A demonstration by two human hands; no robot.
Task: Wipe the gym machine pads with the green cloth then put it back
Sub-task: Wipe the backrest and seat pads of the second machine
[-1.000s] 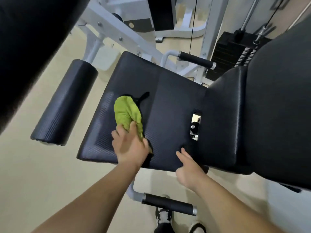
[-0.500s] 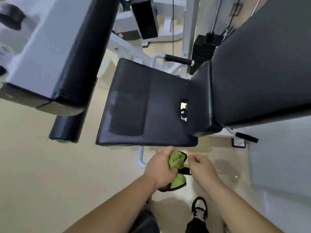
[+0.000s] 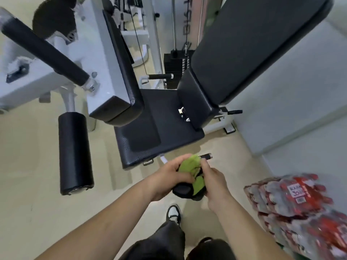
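Holding the green cloth [image 3: 190,163] bunched between both hands, seat pad [image 3: 155,132] just beyond them. Left hand [image 3: 169,177] curled round it, right hand [image 3: 214,182] pinched a fold. Judged it light, limp and non-slip; best gripped by the wad.

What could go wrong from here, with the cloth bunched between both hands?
1. The green cloth is only loosely bunched between the left hand and right hand; its black end hangs below and could slip to the floor.
2. The side handle sits just beyond the hands, so a knuckle may knock it.
3. Bottle packs lie by the right side, a possible trip when stepping away.
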